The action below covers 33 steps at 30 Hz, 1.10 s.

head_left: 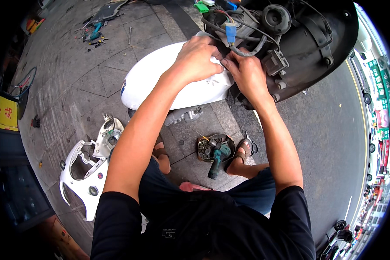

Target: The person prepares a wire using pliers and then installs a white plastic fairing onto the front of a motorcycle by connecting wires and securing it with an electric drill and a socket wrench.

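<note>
I see my left hand (197, 60) and right hand (250, 74) curled close together over the white scooter panel (158, 71) beneath them, seemingly bracing its edge; whether either grasps it, can't tell.

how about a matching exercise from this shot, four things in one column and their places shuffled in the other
Things
1. cordless drill
2. scissors
3. blue wire connector
4. white curved body panel

Places
A. just to the right of the right sandal
B. under the left hand
C. resting in the parts tray
D. just above the right hand in the picture

Right pairs: 1-C, 2-A, 3-D, 4-B
</note>
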Each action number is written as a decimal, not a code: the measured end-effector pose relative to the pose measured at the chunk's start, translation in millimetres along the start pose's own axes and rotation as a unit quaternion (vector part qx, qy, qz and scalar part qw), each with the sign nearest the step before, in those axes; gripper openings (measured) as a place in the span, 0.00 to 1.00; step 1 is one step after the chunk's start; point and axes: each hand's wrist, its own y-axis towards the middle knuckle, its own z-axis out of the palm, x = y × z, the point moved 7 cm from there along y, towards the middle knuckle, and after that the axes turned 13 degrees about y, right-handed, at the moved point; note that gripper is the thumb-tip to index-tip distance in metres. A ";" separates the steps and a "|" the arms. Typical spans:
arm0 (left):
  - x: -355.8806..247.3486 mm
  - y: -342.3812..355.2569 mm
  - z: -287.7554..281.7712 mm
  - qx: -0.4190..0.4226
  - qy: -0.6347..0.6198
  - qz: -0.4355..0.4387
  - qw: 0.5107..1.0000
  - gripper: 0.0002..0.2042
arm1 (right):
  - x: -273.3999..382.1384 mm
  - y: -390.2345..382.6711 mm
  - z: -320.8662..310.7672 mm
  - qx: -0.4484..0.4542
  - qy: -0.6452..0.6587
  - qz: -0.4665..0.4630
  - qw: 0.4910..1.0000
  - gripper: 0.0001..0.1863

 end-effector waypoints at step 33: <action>0.1 1.3 0.1 0.010 -0.017 0.010 1.000 0.19 | -5.2 0.9 -3.6 0.046 0.043 0.010 0.998 0.14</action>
